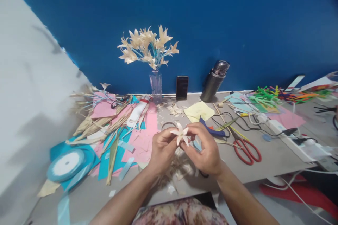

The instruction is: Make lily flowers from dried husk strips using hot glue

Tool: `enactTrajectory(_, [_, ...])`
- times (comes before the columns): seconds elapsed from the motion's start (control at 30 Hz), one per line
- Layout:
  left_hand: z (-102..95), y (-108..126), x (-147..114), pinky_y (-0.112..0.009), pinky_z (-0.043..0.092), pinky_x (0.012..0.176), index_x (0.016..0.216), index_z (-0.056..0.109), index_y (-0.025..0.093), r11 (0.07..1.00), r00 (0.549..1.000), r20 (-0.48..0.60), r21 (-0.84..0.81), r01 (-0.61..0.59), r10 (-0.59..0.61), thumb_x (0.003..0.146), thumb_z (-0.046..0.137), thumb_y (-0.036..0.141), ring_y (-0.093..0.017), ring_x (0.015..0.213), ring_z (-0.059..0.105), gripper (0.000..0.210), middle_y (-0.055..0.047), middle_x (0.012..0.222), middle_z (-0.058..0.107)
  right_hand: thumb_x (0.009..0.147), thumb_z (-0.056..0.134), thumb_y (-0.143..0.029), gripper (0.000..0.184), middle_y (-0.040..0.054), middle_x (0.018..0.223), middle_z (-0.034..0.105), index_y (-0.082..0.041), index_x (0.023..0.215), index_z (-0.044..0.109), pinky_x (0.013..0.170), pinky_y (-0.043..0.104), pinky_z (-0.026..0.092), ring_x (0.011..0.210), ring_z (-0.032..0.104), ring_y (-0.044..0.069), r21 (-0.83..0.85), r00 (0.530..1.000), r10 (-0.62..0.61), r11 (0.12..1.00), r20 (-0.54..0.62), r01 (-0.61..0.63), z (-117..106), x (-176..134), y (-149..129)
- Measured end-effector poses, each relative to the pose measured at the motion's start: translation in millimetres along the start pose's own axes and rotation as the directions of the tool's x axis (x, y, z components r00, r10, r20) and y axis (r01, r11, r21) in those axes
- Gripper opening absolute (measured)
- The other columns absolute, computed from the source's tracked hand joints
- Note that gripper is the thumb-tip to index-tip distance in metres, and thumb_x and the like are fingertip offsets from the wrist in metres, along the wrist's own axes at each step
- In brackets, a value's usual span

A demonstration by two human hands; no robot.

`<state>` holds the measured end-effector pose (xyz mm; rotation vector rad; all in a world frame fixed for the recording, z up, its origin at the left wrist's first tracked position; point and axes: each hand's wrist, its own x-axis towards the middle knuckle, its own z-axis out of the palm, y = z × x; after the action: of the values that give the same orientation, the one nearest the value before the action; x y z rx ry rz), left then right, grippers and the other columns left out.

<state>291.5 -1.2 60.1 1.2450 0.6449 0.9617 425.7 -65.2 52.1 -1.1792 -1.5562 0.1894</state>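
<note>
Here, one cream flower (180, 134) in the fingers (167, 135) of two hands (163, 148) (208, 152).

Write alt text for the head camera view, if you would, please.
A person's left hand and right hand hold a pale flower over a cluttered table; similar flowers in a clear vase, a phone and flask sit behind.

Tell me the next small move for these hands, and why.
Probably tilt the pale flower slightly with the right hand while the left hand steadies it. Its pointed petals are spread toward the camera, but the hands pinching it hide its base, so a small tilt could bring that underside into view.
</note>
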Motion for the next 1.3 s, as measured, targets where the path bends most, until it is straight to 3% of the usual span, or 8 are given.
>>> enactTrajectory(0.3, [-5.1, -10.3, -0.3, -0.024, 0.05, 0.064, 0.07, 0.071, 0.018, 0.998, 0.999, 0.007, 0.045, -0.042, 0.042, 0.075, 0.081, 0.039, -0.015, 0.065, 0.06, 0.024, -0.001, 0.066, 0.067, 0.089, 0.064, -0.018, 0.011, 0.0052, 0.093, 0.062, -0.022, 0.098, 0.059, 0.068, 0.031, 0.048, 0.078, 0.056, 0.018, -0.003, 0.993, 0.087, 0.996, -0.077, -0.087, 7.2, 0.8, -3.2])
enactTrajectory(0.5, [-2.8, -8.6, 2.0, -0.022, 0.048, 0.059, 0.068, 0.071, 0.015, 0.998, 0.998, 0.025, -0.029, -0.06, 0.061, 0.075, 0.079, 0.031, -0.013, 0.06, 0.059, 0.02, -0.001, 0.064, 0.066, 0.088, 0.064, -0.018, 0.006, 0.0018, 0.086, 0.063, -0.021, 0.092, 0.061, 0.067, 0.028, 0.047, 0.071, 0.055, 0.015, -0.016, 0.981, 0.16, 0.987, -0.107, -0.163, 8.1, 3.8, -6.2])
enactTrajectory(0.7, [-2.9, -10.2, 1.9, -0.022, 0.051, 0.059, 0.074, 0.072, 0.015, 1.0, 0.997, 0.066, 0.002, -0.031, 0.031, 0.082, 0.07, 0.021, -0.013, 0.058, 0.064, 0.01, 0.0, 0.065, 0.068, 0.089, 0.064, -0.023, 0.004, 0.0004, 0.081, 0.064, -0.021, 0.092, 0.063, 0.064, 0.026, 0.048, 0.07, 0.058, 0.015, 0.093, 0.942, 0.327, 0.943, -0.08, -0.319, 8.9, 2.4, -3.2])
enactTrajectory(0.93, [-5.4, -4.5, 4.8, -0.022, 0.049, 0.055, 0.072, 0.069, 0.013, 0.998, 0.99, 0.129, -0.03, 0.06, -0.056, 0.08, 0.072, 0.023, -0.013, 0.051, 0.064, 0.013, -0.001, 0.059, 0.068, 0.09, 0.066, -0.026, 0.007, 0.0009, 0.082, 0.063, -0.02, 0.093, 0.066, 0.068, 0.027, 0.049, 0.073, 0.059, 0.015, 0.134, 0.931, 0.359, 0.927, -0.062, -0.349, 8.4, -1.4, 1.1])
enactTrajectory(1.07, [-8.9, -7.0, 7.4, -0.022, 0.048, 0.054, 0.069, 0.064, 0.014, 0.977, 0.971, 0.186, -0.127, 0.174, -0.149, 0.08, 0.074, 0.029, -0.013, 0.047, 0.063, 0.021, -0.001, 0.054, 0.067, 0.089, 0.067, -0.027, 0.01, 0.0023, 0.086, 0.065, -0.02, 0.097, 0.066, 0.067, 0.028, 0.05, 0.075, 0.061, 0.016, 0.182, 0.924, 0.381, 0.911, -0.03, -0.369, 7.3, -5.2, 3.3])
enactTrajectory(1.3, [-10.6, -11.5, 9.2, -0.019, 0.04, 0.042, 0.064, 0.06, 0.014, 0.924, 0.916, 0.282, -0.172, 0.341, -0.286, 0.076, 0.076, 0.029, -0.01, 0.039, 0.059, 0.025, -0.001, 0.054, 0.066, 0.088, 0.065, -0.019, 0.035, 0.0061, 0.11, 0.064, -0.024, 0.122, 0.06, 0.071, 0.029, 0.052, 0.084, 0.06, 0.016, 0.216, 0.928, 0.354, 0.921, -0.116, -0.324, -1.2, -8.6, 7.3])
